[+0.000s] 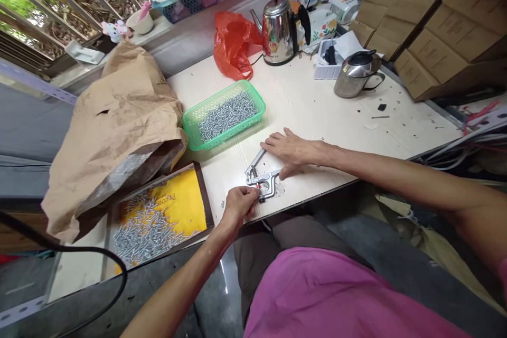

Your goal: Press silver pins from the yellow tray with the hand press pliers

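Metal snap-fastener pliers (268,186), with a coil spring and a small red part by the jaw, lie near the table's front edge. My left hand (241,204) is closed in a pinch at the jaw; whatever is between the fingertips is too small to make out. Across the handles lies my right hand (292,149), its fingers over the upper handle and its thumb against the lower one. Behind the pliers, a green plastic basket (190,140) holds many small silvery metal pins. Similar loose pins (152,232) lie over yellow material in a shallow tray (205,198) at left.
A large brown paper bag (119,95) leans beside the tray. Toward the back are a red plastic bag (233,45), a steel kettle (277,31) and a small metal pot (352,79). Cardboard boxes (455,26) are stacked at right. A black cable (122,266) curves through the left foreground.
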Tool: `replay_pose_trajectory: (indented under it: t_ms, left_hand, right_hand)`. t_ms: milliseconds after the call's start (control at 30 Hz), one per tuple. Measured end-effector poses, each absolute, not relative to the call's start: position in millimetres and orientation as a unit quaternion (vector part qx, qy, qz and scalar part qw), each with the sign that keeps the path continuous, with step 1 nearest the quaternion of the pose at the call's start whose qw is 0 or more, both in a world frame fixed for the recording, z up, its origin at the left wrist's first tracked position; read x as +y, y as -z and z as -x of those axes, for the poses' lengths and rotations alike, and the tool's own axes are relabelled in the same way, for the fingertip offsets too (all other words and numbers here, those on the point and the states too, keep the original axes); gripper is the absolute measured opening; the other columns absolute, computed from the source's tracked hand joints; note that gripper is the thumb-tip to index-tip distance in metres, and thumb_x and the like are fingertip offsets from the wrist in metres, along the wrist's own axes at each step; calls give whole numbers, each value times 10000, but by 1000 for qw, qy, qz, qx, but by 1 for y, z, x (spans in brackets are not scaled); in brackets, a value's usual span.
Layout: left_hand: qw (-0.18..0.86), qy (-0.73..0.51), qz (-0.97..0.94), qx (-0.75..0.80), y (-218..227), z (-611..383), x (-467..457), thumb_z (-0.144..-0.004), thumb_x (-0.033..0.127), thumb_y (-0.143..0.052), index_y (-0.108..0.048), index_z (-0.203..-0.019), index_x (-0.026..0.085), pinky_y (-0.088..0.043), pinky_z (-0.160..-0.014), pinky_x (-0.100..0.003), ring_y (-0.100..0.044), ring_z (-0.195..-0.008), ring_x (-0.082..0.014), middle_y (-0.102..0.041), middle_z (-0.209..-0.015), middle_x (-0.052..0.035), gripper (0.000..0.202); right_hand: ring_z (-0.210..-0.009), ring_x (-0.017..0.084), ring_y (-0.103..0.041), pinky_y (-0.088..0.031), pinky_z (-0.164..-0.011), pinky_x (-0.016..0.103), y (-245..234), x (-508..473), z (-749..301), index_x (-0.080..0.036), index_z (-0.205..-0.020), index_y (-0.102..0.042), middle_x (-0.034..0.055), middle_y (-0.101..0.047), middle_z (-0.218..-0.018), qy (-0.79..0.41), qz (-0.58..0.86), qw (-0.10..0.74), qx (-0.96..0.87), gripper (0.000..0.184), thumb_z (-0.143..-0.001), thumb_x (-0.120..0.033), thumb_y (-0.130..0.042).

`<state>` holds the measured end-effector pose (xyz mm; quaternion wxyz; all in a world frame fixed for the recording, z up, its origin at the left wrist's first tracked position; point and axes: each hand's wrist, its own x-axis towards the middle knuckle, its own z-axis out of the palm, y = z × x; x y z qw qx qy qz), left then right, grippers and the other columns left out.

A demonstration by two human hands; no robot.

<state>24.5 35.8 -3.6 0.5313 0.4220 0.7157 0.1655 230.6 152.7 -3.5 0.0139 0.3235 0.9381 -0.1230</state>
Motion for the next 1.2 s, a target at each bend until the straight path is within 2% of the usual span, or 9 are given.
replay_pose_trajectory:
  t_ms: [167,267,400,500,567,700,833,967,1200]
  left_hand:
    - [540,-154,-418,714,2,-23,35,-727,455,-611,-534,-581,185,-239,-371,-209,-332,-313,-75,-414,-365,60,316]
    - [456,-130,-491,730,-3,-24,29,-786,484,-569,-563,-602,177,-302,-431,-224,-411,-392,-100,-459,-434,33,358]
    - [210,-135,-677,693,-11,-35,27,-839,393,-587,-663,-899,183,-454,-687,-287,-596,-808,-194,-638,-870,-61,231]
    - [127,-119,-789,590,-11,-47,42,-810,342,-660,-584,-1164,206,-452,-901,-367,-519,-1101,-264,-579,-1201,-101,386]
    - [109,-92,-833,535,-9,-53,57,-793,340,-687,-510,-1255,184,-417,-976,-414,-473,-1164,-290,-536,-1279,-123,520]
    - [113,-19,-854,508,-10,-60,81,-798,353,-678,-486,-1247,142,-443,-917,-413,-508,-1067,-284,-570,-1147,-131,531]
    - [109,26,-857,503,-16,-66,88,-827,327,-631,-571,-1112,148,-460,-837,-385,-519,-998,-274,-574,-1030,-120,342]
    - [129,23,-848,513,-16,-69,89,-868,315,-575,-626,-1012,173,-458,-789,-344,-530,-958,-246,-586,-959,-94,209]
    - [150,-26,-827,542,-7,-70,92,-891,339,-556,-674,-950,174,-448,-792,-341,-539,-941,-244,-619,-921,-91,211]
  right_hand:
    - [-1023,311,-479,-364,-898,492,-10,139,-230,-121,-1112,-585,153,-589,-1111,98,-337,17,936,633,-650,-508,-778]
    - [-992,287,-490,-381,-844,428,-15,133,-230,-129,-1006,-615,132,-601,-1041,93,-349,24,932,491,-681,-457,-784]
    - [-974,271,-493,-399,-753,364,-16,127,-230,-139,-983,-623,129,-599,-1025,104,-360,16,927,415,-702,-398,-785]
    - [-977,278,-490,-415,-721,349,-17,125,-232,-123,-1054,-614,152,-576,-1086,109,-357,23,927,511,-674,-409,-799]
    - [-983,287,-493,-424,-710,347,-19,124,-234,-95,-1108,-598,167,-564,-1113,116,-359,39,925,605,-647,-422,-812]
    - [-1000,296,-511,-422,-719,356,-23,123,-235,-102,-1083,-623,156,-591,-1076,119,-378,55,916,535,-682,-416,-786]
    - [-973,275,-542,-395,-758,359,-23,120,-232,-130,-961,-672,127,-634,-986,100,-391,43,914,287,-756,-322,-733]
    - [-938,242,-564,-368,-738,324,-16,119,-233,-127,-921,-671,114,-652,-941,110,-394,30,912,153,-841,-253,-638]
    - [-903,220,-575,-374,-735,308,-7,121,-239,-138,-920,-650,108,-656,-939,122,-387,6,914,176,-917,-274,-539]
